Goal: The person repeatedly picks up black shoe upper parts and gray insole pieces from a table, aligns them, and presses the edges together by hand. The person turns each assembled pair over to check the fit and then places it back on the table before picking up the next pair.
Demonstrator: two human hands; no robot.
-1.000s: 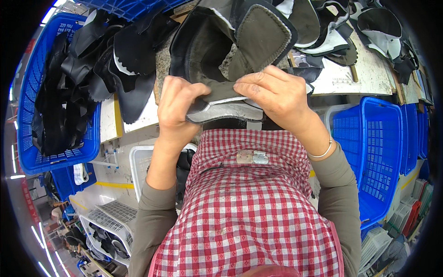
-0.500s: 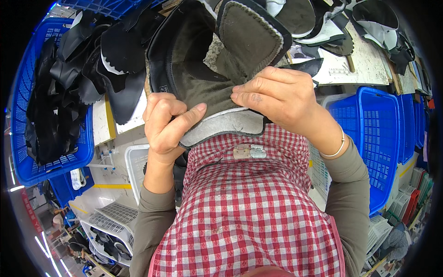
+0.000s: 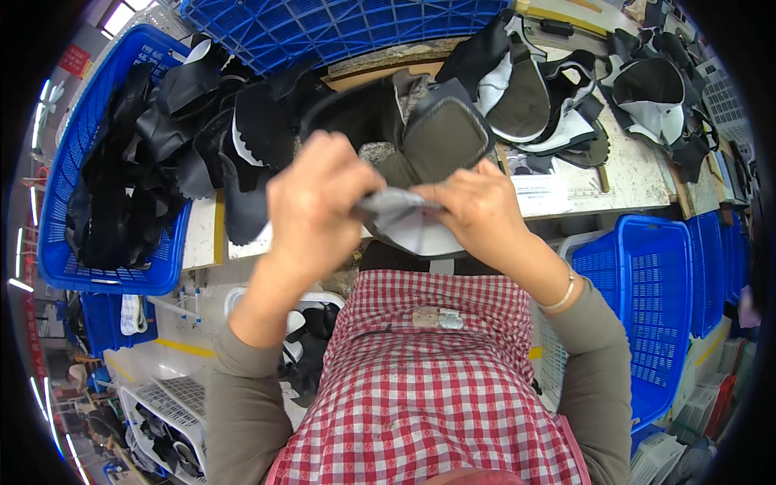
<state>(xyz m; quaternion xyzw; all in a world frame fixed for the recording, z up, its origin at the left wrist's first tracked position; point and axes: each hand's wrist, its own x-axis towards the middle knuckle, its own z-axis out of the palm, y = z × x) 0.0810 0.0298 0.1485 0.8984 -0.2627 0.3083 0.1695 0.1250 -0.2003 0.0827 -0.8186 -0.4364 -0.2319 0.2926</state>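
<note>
A black boot upper with a dark olive lining lies over the near edge of the bench, its tongue pointing away from me. Its near edge, a grey-white lining strip, is folded up between my hands. My right hand pinches this strip with thumb and fingers. On the other side my left hand is closed in a fist at the strip's left end, blurred by motion, so its fingertips are hard to see. My bangle sits on the right wrist.
A blue basket full of black leather parts stands left. More uppers lie on the white bench at the right. Behind the work is a blue crate. Empty blue baskets stand lower right, and a white basket lower left.
My left hand has risen and turned into a fist at the strip. The upper's near edge is now folded up. My view has shifted, showing more of the bench behind.
</note>
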